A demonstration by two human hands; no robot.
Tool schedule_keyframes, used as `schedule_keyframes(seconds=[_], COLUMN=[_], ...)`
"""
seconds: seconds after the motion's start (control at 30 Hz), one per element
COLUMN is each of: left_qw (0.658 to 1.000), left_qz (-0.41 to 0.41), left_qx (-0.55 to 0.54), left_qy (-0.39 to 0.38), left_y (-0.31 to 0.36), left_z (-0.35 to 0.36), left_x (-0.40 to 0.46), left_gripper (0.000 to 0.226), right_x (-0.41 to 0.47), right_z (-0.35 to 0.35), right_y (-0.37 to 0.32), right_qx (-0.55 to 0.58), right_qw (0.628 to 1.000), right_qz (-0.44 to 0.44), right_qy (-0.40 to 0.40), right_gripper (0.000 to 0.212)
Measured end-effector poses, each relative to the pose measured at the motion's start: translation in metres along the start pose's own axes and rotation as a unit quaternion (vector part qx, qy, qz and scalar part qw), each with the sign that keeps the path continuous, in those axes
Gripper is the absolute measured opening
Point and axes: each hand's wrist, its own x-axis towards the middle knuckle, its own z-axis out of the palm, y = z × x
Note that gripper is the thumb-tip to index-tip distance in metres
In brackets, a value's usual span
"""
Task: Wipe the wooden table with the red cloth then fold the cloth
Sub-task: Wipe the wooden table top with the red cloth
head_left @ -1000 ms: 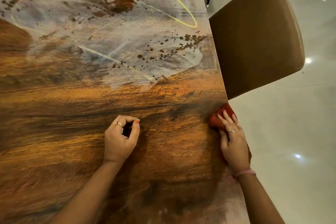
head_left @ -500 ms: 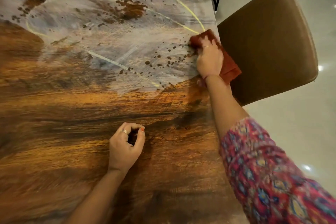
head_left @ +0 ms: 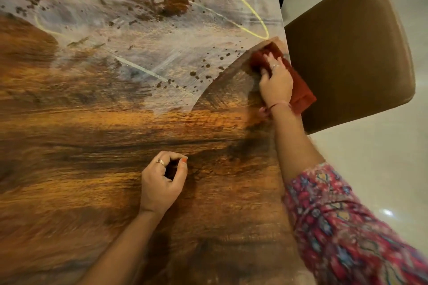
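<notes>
The cloth is red and lies flat on the desk, at the desk's right edge, with one corner hanging just past that edge. The right hand presses down on the cloth with its fingers fairly straight and spread over it, a ring on one of them; nothing is curled round the cloth. A dark, clean arc of wood begins at the cloth and curves down to its left, bordered by a pale dusty film with brown specks and a thin yellow curve. A patterned red sleeve covers the right upper arm. The left hand rests on the desk well to the lower left of the cloth, fingers curled into a loose fist that holds nothing. Just right of the cloth, beyond the desk's edge, stands a brown chair on a pale floor.
</notes>
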Motion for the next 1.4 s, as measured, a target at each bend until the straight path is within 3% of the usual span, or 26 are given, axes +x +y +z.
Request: schedule_keyframes(seconds=[0.07,0.17,0.23,0.4,0.47,0.57,0.6,0.67,0.73,0.77,0.8,0.83,0.9,0.97,1.07,1.13,1.2,1.23,1.27,1.33,1.37,1.4], left_qw=[1.000,1.000,1.000,1.000,0.999,1.000,1.000,0.999,0.999,0.999,0.999,0.999,0.999,0.999,0.999,0.998,0.998,0.999,0.999,0.999,0.999,0.998], left_qz=[0.004,0.016,0.015,0.011,0.013,0.012,0.014,0.025,0.031,0.026,0.019,0.012,0.004,0.001,0.002,0.000,0.003,0.006,0.009,0.002,-0.005,-0.009], left_qx=[-0.004,-0.011,-0.009,-0.026,-0.029,-0.028,-0.027,-0.022,-0.024,-0.028,-0.031,-0.032,-0.036,-0.041,-0.048,-0.056,-0.057,-0.054,-0.052,-0.049,-0.047,-0.048], left_qy=[0.001,0.005,0.000,0.001,0.001,-0.004,-0.003,0.001,-0.001,-0.004,-0.005,-0.006,-0.008,-0.008,-0.001,-0.001,-0.004,-0.004,-0.002,-0.005,-0.014,-0.029], left_y=[0.001,-0.001,-0.001,0.001,0.003,0.004,0.003,0.003,0.003,0.003,0.003,0.003,0.001,0.001,0.002,0.003,0.003,0.003,0.002,0.001,0.000,-0.001], left_z=[-0.001,-0.002,-0.001,-0.003,-0.002,-0.003,-0.003,-0.004,-0.004,-0.004,-0.004,-0.004,-0.004,-0.003,-0.002,-0.002,-0.003,-0.003,-0.004,-0.003,-0.003,-0.003], left_x=[0.000,0.002,0.002,0.001,0.002,0.002,0.002,0.002,0.002,0.002,0.002,0.002,0.002,0.001,0.001,0.001,0.002,0.002,0.001,0.000,0.000,0.000], left_gripper=[0.018,0.024,0.025,0.022,0.024,0.025,0.025,0.024,0.023,0.024,0.025,0.026,0.027,0.027,0.029,0.028,0.027,0.026,0.025,0.019,0.017,0.015], right_x=[-0.047,-0.123,-0.104,-0.003,-0.009,-0.061,-0.084,-0.127,-0.131,-0.118,-0.098,-0.074,-0.019,0.024,0.047,0.035,0.005,-0.018,-0.047,-0.106,-0.123,-0.127], right_z=[0.017,0.018,0.004,-0.001,0.015,0.038,0.043,0.044,0.040,0.038,0.037,0.038,0.034,0.026,0.023,0.031,0.047,0.057,0.069,0.085,0.088,0.089], right_y=[-0.019,-0.015,0.003,0.002,-0.024,-0.068,-0.077,-0.083,-0.078,-0.077,-0.076,-0.075,-0.065,-0.048,-0.046,-0.071,-0.107,-0.125,-0.142,-0.163,-0.167,-0.168], right_qx=[-0.023,-0.060,-0.079,-0.048,-0.057,-0.011,-0.002,-0.018,-0.042,-0.061,-0.084,-0.097,-0.104,-0.097,-0.053,-0.039,-0.061,-0.057,-0.046,-0.040,-0.045,-0.056], right_qw=[1.000,0.991,0.982,0.997,0.996,0.985,0.958,0.862,0.777,0.761,0.769,0.804,0.906,0.975,0.997,0.996,0.995,0.976,0.929,0.780,0.720,0.683], right_qz=[0.004,-0.123,-0.170,0.050,0.050,-0.164,-0.266,-0.462,-0.574,-0.595,-0.588,-0.547,-0.383,-0.184,0.042,0.080,-0.058,-0.184,-0.329,-0.568,-0.629,-0.655], right_qy=[0.019,-0.010,-0.027,0.026,0.037,-0.048,-0.104,-0.207,-0.256,-0.251,-0.235,-0.214,-0.148,-0.081,-0.029,-0.011,-0.045,-0.096,-0.162,-0.260,-0.291,-0.319], right_gripper=[0.046,0.047,0.045,0.043,0.044,0.044,0.045,0.043,0.042,0.043,0.043,0.044,0.045,0.046,0.045,0.043,0.043,0.042,0.041,0.040,0.041,0.042])
